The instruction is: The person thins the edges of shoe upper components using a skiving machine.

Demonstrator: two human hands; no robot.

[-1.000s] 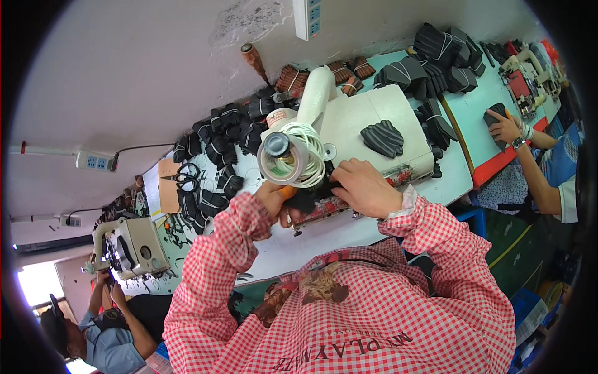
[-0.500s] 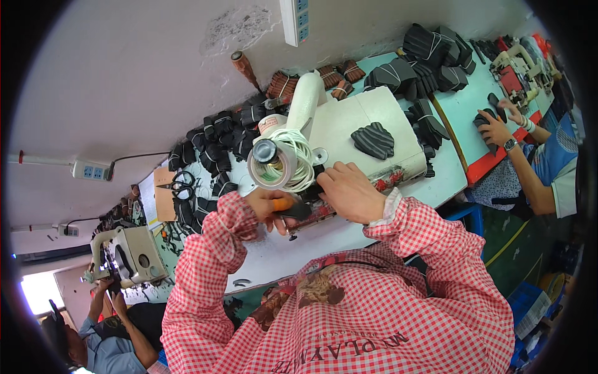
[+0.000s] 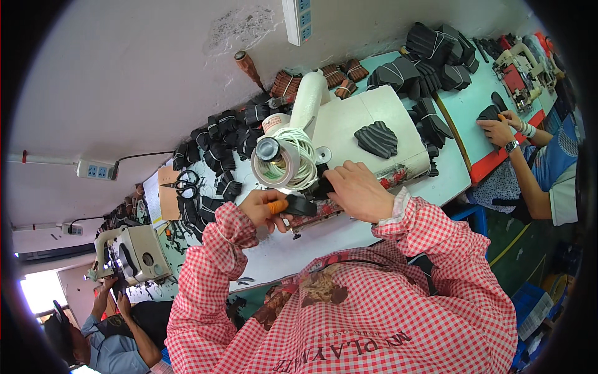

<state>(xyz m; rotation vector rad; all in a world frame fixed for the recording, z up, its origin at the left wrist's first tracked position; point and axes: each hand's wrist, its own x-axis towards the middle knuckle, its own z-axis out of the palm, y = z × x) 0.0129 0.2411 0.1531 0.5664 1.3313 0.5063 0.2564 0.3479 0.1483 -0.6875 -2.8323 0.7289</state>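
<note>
A: Where's the piece, and which hand has it?

B: The black, curved, rubbery-looking piece (image 3: 302, 206) is in the left hand (image 3: 265, 209). Thumb and fingers closed on its left end, pinch grip. The orange finger cover (image 3: 278, 206) sits at the grip.

A: Long axis?

B: Roughly left-right, near the front edge of the cream-painted metal machine (image 3: 361, 103). Free end points right, toward the right hand (image 3: 362, 192), which lies right of it and slightly farther from the body. Left is nearer, being on it. Contact between free end and right fingertips: can't tell.

A: Right hand state?

B: Fingers bent, pointing left at the machine's front edge. Dark material by the fingertips; can't tell if it's gripped or how far the fingers are open.

A: Counts?

B: One piece in the left hand. One loose stack of black ridged pieces (image 3: 376, 139) on the machine top. One coil of white cord (image 3: 304, 163), one pair of black-handled scissors (image 3: 187, 184), one wooden-handled tool (image 3: 248, 67). Four tied brown bundles (image 3: 286, 83). Black tied bundles (image 3: 219, 153): too heaped to count.
</note>
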